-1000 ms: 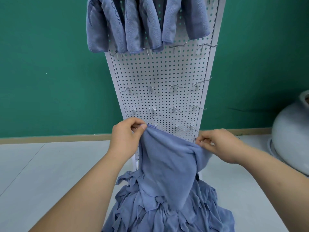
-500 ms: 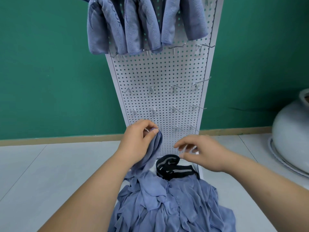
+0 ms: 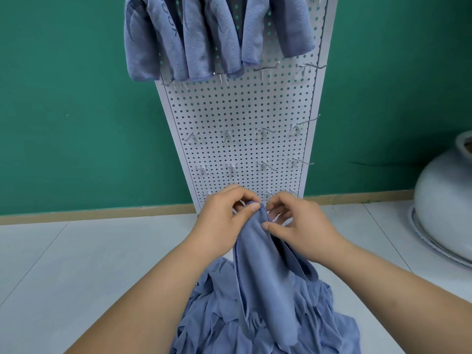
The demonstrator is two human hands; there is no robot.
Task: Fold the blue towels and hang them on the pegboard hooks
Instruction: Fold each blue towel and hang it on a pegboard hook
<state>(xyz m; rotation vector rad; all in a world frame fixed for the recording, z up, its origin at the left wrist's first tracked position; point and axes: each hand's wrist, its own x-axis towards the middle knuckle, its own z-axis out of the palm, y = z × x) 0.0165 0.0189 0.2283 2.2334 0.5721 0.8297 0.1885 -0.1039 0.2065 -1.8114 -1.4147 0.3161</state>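
A blue towel [image 3: 265,277] hangs folded lengthwise from my two hands in front of the white pegboard [image 3: 242,106]. My left hand [image 3: 222,223] pinches its top corners between thumb and fingers. My right hand [image 3: 298,223] is beside it, its thumb pressing the towel's upper edge and its fingers curled behind the cloth. Below lies a heap of loose blue towels [image 3: 268,325]. Several folded blue towels [image 3: 204,34] hang from the top hooks. Bare metal hooks [image 3: 265,131] stand in rows lower on the board.
A green wall [image 3: 76,98] backs the pegboard, with a wooden skirting along the pale tiled floor [image 3: 89,264]. A large pale round pot [image 3: 444,208] on a dish sits at the right edge.
The spread towel was brought together: my right hand let go of its corner, the towel hung from my left hand alone, and now my right hand holds the top edge beside my left.
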